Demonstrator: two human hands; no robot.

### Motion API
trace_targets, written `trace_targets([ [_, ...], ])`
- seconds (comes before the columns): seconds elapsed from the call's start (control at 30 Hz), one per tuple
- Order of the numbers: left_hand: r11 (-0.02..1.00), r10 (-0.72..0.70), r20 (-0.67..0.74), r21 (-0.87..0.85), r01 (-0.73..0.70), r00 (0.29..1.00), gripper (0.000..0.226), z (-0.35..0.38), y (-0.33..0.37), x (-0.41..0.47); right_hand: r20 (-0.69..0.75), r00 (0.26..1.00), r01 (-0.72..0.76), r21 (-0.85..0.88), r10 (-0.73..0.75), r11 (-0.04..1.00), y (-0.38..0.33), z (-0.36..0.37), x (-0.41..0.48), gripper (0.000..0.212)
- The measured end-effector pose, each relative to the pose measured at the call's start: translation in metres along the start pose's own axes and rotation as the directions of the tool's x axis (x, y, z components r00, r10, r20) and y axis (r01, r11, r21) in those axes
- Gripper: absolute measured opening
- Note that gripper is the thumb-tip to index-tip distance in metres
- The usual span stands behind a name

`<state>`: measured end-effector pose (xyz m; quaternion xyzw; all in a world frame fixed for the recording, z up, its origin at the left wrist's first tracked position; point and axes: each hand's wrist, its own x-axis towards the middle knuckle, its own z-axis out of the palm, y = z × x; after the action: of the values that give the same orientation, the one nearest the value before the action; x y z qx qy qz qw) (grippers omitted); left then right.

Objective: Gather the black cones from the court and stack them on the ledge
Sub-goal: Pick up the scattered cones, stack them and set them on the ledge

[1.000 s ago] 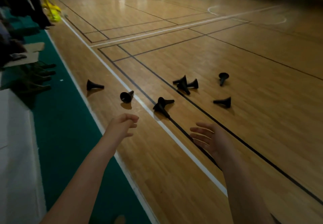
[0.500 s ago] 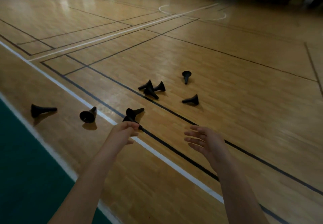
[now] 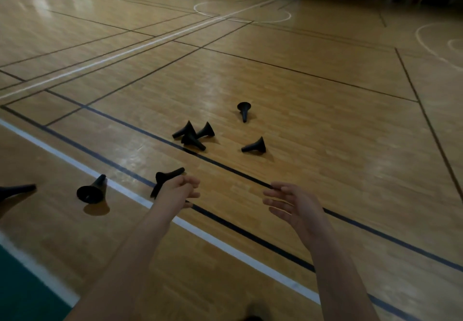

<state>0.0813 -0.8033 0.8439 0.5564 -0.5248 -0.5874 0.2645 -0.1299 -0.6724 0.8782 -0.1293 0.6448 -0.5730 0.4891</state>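
Observation:
Several black cones lie tipped over on the wooden court floor. One cone [image 3: 15, 190] lies at the left edge and another cone [image 3: 91, 191] beside the white line. A pair of cones [image 3: 166, 176] lies just beyond my left hand [image 3: 179, 191], which partly hides them; its fingers are loosely curled and I see nothing held in them. Farther out are a cluster of three cones [image 3: 193, 134], a single cone [image 3: 255, 145] and the farthest cone [image 3: 244, 110]. My right hand [image 3: 293, 205] hovers with fingers spread, holding nothing. The ledge is out of view.
A white boundary line [image 3: 225, 245] and a black line [image 3: 250, 233] cross the floor under my arms. A green floor strip [image 3: 20, 293] shows at the bottom left. Wooden court with painted lines stretches ahead; dim figures stand at the far end.
My view has swung right and moved closer to the cones. The green strip and ledge side have slid out of view. My left hand now overlaps the nearest pair of cones.

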Motion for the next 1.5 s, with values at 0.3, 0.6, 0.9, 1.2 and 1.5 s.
trace_targets([
  [0.3,0.996,-0.008,0.149,0.084,-0.005,0.989,0.022,0.123,0.075,0.098,-0.084,0.996,-0.011,0.062,0.016,0.998,-0.081,-0.088,0.114,0.028],
  [0.6,0.943,0.043,0.256,0.308,-0.124,0.966,0.021,0.203,0.134,0.176,-0.069,0.997,-0.031,0.015,0.032,0.999,-0.148,-0.125,0.215,0.025],
  [0.9,0.909,0.037,0.288,0.389,-0.152,0.957,0.021,0.233,0.182,0.302,-0.079,0.996,-0.055,-0.049,0.051,0.997,-0.205,-0.113,0.330,0.025],
  [1.2,0.942,-0.010,0.352,0.318,-0.109,0.936,0.021,0.259,0.241,0.445,-0.095,0.993,-0.078,-0.067,0.071,0.995,-0.278,-0.074,0.455,0.027],
  [1.5,0.948,-0.077,0.336,0.316,-0.035,0.939,0.021,0.304,0.280,0.547,-0.108,0.991,-0.089,-0.065,0.081,0.994,-0.327,-0.084,0.565,0.026],
])
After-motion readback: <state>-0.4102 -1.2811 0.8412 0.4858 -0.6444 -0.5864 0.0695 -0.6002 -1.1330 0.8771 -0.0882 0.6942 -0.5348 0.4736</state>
